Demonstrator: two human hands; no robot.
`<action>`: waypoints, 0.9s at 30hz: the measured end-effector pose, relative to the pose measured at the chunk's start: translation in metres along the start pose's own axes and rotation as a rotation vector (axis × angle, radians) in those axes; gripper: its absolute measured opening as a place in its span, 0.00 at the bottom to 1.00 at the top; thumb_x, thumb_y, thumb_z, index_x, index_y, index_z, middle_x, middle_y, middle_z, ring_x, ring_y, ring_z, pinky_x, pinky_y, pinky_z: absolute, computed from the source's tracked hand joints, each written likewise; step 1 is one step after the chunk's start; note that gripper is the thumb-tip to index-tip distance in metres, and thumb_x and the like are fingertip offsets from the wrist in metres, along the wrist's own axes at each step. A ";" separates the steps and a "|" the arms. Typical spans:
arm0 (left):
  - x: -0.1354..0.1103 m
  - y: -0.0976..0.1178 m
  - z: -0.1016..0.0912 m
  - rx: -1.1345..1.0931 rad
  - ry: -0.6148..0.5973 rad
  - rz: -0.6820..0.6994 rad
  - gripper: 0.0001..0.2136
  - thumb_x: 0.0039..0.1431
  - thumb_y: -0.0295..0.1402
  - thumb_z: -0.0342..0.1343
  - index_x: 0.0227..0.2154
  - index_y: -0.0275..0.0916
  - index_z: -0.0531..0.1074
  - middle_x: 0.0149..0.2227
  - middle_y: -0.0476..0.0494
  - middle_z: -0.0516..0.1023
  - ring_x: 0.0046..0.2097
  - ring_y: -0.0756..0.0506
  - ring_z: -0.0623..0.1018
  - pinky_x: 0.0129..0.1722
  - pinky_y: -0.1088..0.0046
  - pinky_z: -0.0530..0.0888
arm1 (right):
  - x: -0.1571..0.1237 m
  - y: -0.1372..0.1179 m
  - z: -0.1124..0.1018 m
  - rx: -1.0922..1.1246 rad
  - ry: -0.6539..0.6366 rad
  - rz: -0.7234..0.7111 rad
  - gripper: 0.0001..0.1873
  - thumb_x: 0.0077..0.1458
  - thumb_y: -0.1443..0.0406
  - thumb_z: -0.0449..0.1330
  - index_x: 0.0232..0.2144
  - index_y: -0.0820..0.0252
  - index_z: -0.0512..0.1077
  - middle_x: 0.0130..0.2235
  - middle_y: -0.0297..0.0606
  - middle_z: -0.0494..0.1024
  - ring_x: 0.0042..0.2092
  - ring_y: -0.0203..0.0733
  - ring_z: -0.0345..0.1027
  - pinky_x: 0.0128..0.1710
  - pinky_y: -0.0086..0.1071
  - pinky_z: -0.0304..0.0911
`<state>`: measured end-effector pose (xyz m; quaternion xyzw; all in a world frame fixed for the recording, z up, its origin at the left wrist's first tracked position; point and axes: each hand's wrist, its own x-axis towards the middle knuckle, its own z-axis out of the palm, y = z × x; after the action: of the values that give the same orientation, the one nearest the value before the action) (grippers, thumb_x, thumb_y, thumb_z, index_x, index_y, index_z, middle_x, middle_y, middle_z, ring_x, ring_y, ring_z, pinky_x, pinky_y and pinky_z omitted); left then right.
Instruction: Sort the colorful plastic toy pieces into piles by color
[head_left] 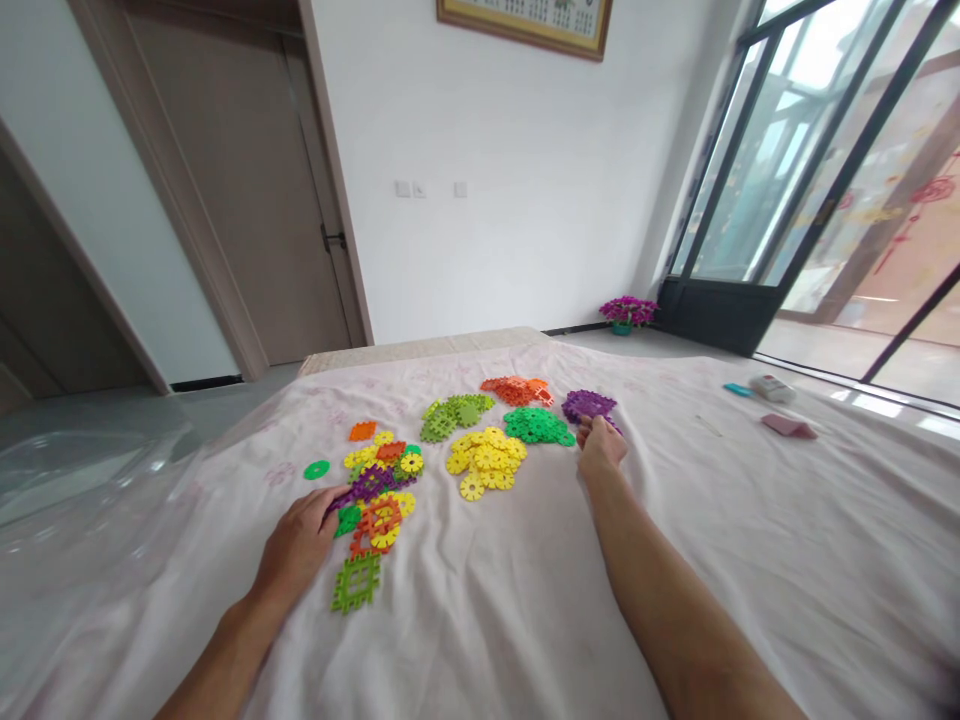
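Observation:
My left hand (301,532) is at the left edge of a mixed heap of plastic interlocking pieces, its fingers closed on a purple interlocking piece (341,502). Orange, yellow, green and purple shapes overlap in that heap, with a lime square piece (356,582) at its near end. Over on the right, my right hand (602,447) is pinched at the near edge of a purple pile (589,404); a purple piece shows at its fingers, partly hidden. Beside it lie a green pile (536,425), a yellow pile (487,460), a lime pile (454,415) and an orange pile (516,390).
A pale, wrinkled cloth (480,620) covers the surface. One green disc (316,470) lies apart at the left, near clear plastic (82,500). At the right are a pink folded item (789,427), a white box-like object (772,389) and a blue item (738,390).

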<state>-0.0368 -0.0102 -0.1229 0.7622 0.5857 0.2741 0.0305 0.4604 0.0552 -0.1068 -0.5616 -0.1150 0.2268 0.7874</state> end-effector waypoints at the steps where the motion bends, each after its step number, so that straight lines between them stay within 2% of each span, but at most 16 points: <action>1: 0.000 0.000 0.000 -0.003 0.001 0.000 0.17 0.60 0.31 0.44 0.49 0.44 0.72 0.51 0.47 0.76 0.53 0.44 0.73 0.56 0.66 0.67 | 0.003 -0.001 -0.001 0.020 0.026 0.034 0.13 0.52 0.61 0.55 0.39 0.62 0.70 0.32 0.37 0.79 0.23 0.31 0.68 0.19 0.22 0.65; 5: 0.000 0.001 -0.001 -0.012 0.007 -0.004 0.17 0.60 0.31 0.45 0.49 0.44 0.72 0.51 0.46 0.77 0.53 0.44 0.73 0.56 0.65 0.68 | 0.009 -0.005 -0.004 0.072 0.097 0.145 0.15 0.54 0.66 0.52 0.45 0.59 0.66 0.39 0.41 0.79 0.28 0.33 0.74 0.24 0.24 0.70; 10: 0.000 0.001 -0.001 -0.025 0.013 0.000 0.17 0.59 0.31 0.46 0.48 0.44 0.72 0.50 0.47 0.77 0.52 0.44 0.74 0.55 0.65 0.68 | 0.003 -0.008 -0.004 0.079 0.128 0.136 0.20 0.52 0.66 0.53 0.49 0.57 0.65 0.43 0.41 0.77 0.31 0.35 0.76 0.25 0.24 0.70; 15: 0.000 0.004 -0.003 -0.011 0.007 0.011 0.17 0.60 0.30 0.45 0.49 0.43 0.72 0.50 0.46 0.77 0.52 0.44 0.74 0.56 0.65 0.68 | -0.008 -0.008 0.001 0.067 0.099 0.070 0.27 0.47 0.68 0.54 0.52 0.58 0.65 0.45 0.42 0.77 0.30 0.33 0.74 0.20 0.21 0.64; 18: -0.001 0.007 -0.005 -0.005 0.007 0.010 0.18 0.59 0.29 0.45 0.49 0.43 0.72 0.50 0.45 0.77 0.52 0.44 0.74 0.55 0.65 0.68 | -0.017 -0.009 0.007 0.043 0.064 0.051 0.26 0.44 0.70 0.54 0.49 0.62 0.69 0.42 0.41 0.78 0.26 0.31 0.70 0.17 0.20 0.59; 20: -0.001 0.009 -0.006 0.001 0.009 0.004 0.18 0.59 0.28 0.45 0.49 0.42 0.72 0.50 0.45 0.77 0.52 0.44 0.74 0.55 0.66 0.68 | -0.029 -0.010 0.014 0.009 -0.008 -0.007 0.24 0.42 0.70 0.53 0.45 0.63 0.72 0.38 0.39 0.78 0.25 0.30 0.67 0.17 0.21 0.58; 22: -0.001 0.010 -0.007 0.004 0.009 0.000 0.18 0.59 0.27 0.45 0.49 0.42 0.72 0.50 0.45 0.77 0.52 0.45 0.73 0.55 0.66 0.67 | -0.046 -0.009 0.023 -0.041 -0.137 -0.115 0.22 0.42 0.68 0.53 0.42 0.63 0.74 0.35 0.37 0.77 0.25 0.31 0.66 0.19 0.22 0.58; 25: -0.001 0.011 -0.008 0.000 0.007 -0.003 0.18 0.59 0.27 0.45 0.49 0.42 0.73 0.51 0.46 0.77 0.52 0.45 0.73 0.56 0.67 0.67 | -0.082 -0.003 0.035 -0.150 -0.383 -0.313 0.17 0.46 0.66 0.52 0.39 0.62 0.74 0.34 0.36 0.77 0.26 0.33 0.66 0.23 0.25 0.61; 27: -0.001 0.012 -0.008 0.001 0.004 -0.013 0.18 0.59 0.27 0.46 0.49 0.42 0.73 0.51 0.45 0.77 0.53 0.45 0.73 0.56 0.66 0.67 | -0.111 0.002 0.040 -0.260 -0.582 -0.451 0.15 0.50 0.66 0.51 0.37 0.61 0.74 0.34 0.36 0.77 0.29 0.35 0.69 0.29 0.29 0.65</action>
<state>-0.0303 -0.0172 -0.1117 0.7579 0.5907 0.2752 0.0307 0.3461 0.0346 -0.0867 -0.5295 -0.4818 0.1813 0.6742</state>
